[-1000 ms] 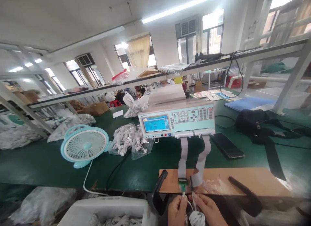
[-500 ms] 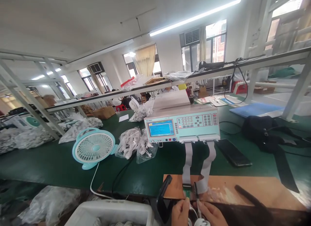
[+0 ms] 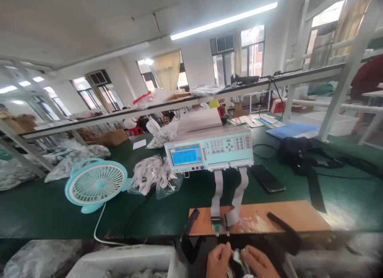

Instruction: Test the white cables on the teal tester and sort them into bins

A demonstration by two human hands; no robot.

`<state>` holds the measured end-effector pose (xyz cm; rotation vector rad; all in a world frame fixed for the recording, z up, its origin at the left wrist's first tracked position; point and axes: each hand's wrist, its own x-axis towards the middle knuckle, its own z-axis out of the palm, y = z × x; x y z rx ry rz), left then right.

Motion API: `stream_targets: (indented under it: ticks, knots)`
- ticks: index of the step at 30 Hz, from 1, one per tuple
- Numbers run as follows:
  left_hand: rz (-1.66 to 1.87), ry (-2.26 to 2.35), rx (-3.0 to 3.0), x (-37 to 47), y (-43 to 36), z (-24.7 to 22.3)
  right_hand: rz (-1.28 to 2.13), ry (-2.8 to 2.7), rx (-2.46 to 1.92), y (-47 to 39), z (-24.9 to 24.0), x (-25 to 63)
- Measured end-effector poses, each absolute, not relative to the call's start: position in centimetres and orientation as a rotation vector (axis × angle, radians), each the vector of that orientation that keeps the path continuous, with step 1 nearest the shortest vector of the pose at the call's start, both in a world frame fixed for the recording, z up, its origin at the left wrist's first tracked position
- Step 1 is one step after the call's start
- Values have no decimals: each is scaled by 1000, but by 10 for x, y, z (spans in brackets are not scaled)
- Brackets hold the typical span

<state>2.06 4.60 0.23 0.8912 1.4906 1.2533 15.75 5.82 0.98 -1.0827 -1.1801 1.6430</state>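
Green workbench (image 3: 44, 214) carries the instrument (image 3: 209, 148). I see both hands on the instrument's near side, apart from the green connector (image 3: 216, 227) that hangs off its ribbon: left hand (image 3: 218, 260) and right hand (image 3: 257, 262) each pinch part of the white cable (image 3: 237, 256), blurred between them. I judge the step as handling its ends; the next move calls for steady fingertips and careful alignment.
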Motion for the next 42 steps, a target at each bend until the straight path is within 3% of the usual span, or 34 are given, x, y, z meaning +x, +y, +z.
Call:
stream_targets:
  ticks: [3, 7, 9, 13, 17, 20, 24, 27, 33, 42]
  knots:
    - [1132, 1338, 599, 26, 29, 30, 1534, -1476, -1334, 51, 10, 241]
    - [1085, 1179, 347, 36, 27, 51, 978, -1804, -1739, 33, 12, 320]
    - [1079, 1171, 351, 50, 31, 49, 1101, -1787, -1676, 21, 19, 312]
    - [1087, 1276, 593, 78, 34, 45, 1828, -1438, -1117, 3, 29, 231]
    - [1132, 1436, 1053, 67, 25, 47, 2070, -878, -956, 2, 14, 177]
    - [1080, 1593, 1384, 43, 6, 44, 2021, -627, -1050, 8, 2, 173]
    - [544, 1676, 1627, 32, -20, 32, 1897, -726, -1100, 14, 6, 173]
    - [340, 1720, 1847, 35, -28, 28, 1800, -912, -1186, 17, 9, 169]
    - [239, 1695, 2072, 33, -25, 30, 1424, -1372, -1288, 21, -1, 171]
    - [220, 1762, 2078, 46, -26, 18, 1474, -1395, -1279, 18, -4, 169]
